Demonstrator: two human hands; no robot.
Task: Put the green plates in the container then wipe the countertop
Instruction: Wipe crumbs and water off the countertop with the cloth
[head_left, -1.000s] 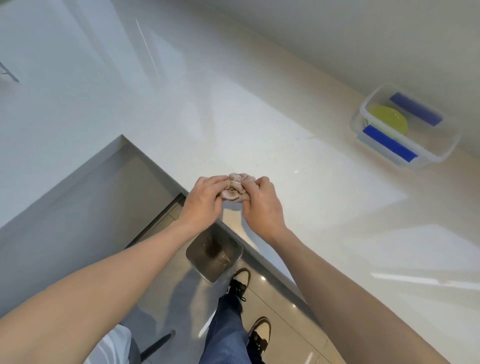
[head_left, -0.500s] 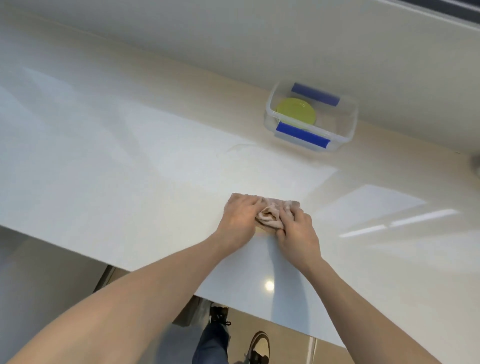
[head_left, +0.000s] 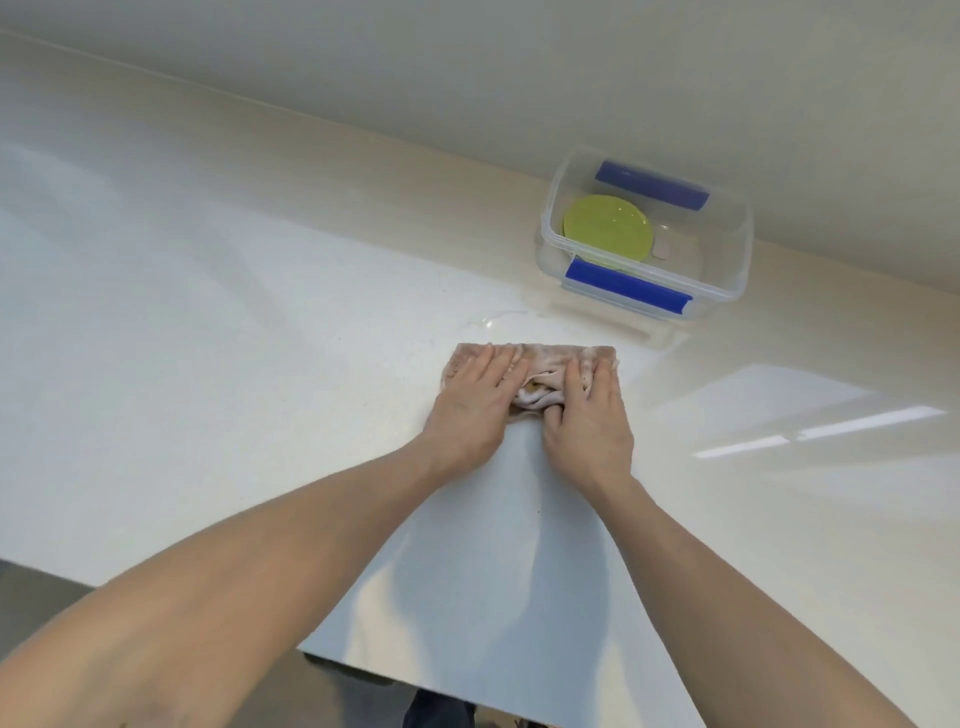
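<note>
Hands (head_left: 524, 410) press cloth (head_left: 540, 364) flat on countertop (head_left: 208, 338).

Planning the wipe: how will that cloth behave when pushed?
The cloth looks floppy: it bunches between the left hand and right hand. It probably slides easily, since the countertop is glossy.
</note>
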